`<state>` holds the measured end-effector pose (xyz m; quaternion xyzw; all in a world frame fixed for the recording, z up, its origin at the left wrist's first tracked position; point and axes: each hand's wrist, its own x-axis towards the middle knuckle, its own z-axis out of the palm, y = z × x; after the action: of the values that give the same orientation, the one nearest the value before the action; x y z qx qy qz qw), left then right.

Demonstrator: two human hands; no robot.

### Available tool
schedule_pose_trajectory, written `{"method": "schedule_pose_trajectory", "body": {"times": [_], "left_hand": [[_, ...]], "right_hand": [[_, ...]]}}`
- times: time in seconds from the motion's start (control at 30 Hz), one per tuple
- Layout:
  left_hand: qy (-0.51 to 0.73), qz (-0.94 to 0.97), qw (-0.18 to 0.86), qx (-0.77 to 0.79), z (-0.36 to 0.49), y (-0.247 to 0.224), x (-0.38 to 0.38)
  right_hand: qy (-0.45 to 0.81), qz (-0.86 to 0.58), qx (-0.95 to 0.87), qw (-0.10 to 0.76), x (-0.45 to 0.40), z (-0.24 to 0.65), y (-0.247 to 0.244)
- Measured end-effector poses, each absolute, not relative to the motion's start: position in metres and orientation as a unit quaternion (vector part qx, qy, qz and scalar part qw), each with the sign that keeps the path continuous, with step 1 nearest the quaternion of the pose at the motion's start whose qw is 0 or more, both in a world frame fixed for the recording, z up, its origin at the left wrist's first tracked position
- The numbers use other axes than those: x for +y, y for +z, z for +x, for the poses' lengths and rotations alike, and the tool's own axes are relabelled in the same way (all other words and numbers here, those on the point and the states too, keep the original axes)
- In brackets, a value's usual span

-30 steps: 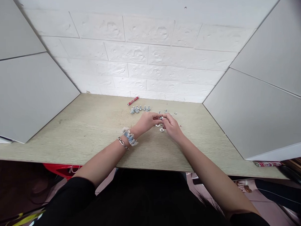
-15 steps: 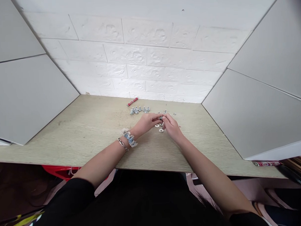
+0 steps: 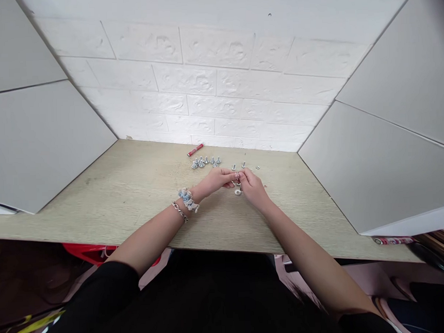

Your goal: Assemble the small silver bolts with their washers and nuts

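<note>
My left hand [image 3: 219, 180] and my right hand [image 3: 252, 186] meet over the wooden table, fingertips pinched together. Whatever small piece lies between them is mostly hidden by the fingers. Just below the fingertips lies a pale washer [image 3: 238, 192], with other small pieces partly covered by the hands. Beyond them stand two bolts, one [image 3: 233, 167] behind my left fingertips and one [image 3: 243, 165] behind my right hand. To the left is a group of several silver bolts [image 3: 201, 163] with washers on them. A small nut [image 3: 257, 167] lies right of the two bolts.
A red pen-like object [image 3: 195, 150] lies near the white brick wall [image 3: 204, 82]. Grey panels flank the table [image 3: 135, 198] on the left [image 3: 49, 138] and right [image 3: 385, 165]. A patterned red tube [image 3: 394, 240] and a dark object sit at the right front corner.
My left hand has turned slightly, and its fingers now cover more of the washers below. The dark metallic piece seen between the fingertips is now mostly hidden. The bolt behind them shows more fully.
</note>
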<state>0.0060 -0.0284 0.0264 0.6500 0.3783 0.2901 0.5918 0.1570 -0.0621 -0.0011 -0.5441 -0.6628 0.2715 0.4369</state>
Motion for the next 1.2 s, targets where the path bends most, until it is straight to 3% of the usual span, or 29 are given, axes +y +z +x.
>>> {"method": "schedule_pose_trajectory", "body": {"times": [0.17,0.37,1.2], "left_hand": [[0.295,0.559,0.69,0.352,0.0036,0.0247,-0.0253],[0.283,0.533,0.709,0.365,0.0013,0.0255,-0.0231],[0.264,0.701,0.544,0.379,-0.001,0.0272,-0.0239]], "right_hand": [[0.241,-0.535,-0.682,0.437,-0.0633,0.157,-0.0002],[0.239,-0.514,-0.711,0.416,-0.0641,0.1577,-0.0015],[0.215,-0.496,-0.707,0.457,-0.0616,0.1577,0.0014]]}}
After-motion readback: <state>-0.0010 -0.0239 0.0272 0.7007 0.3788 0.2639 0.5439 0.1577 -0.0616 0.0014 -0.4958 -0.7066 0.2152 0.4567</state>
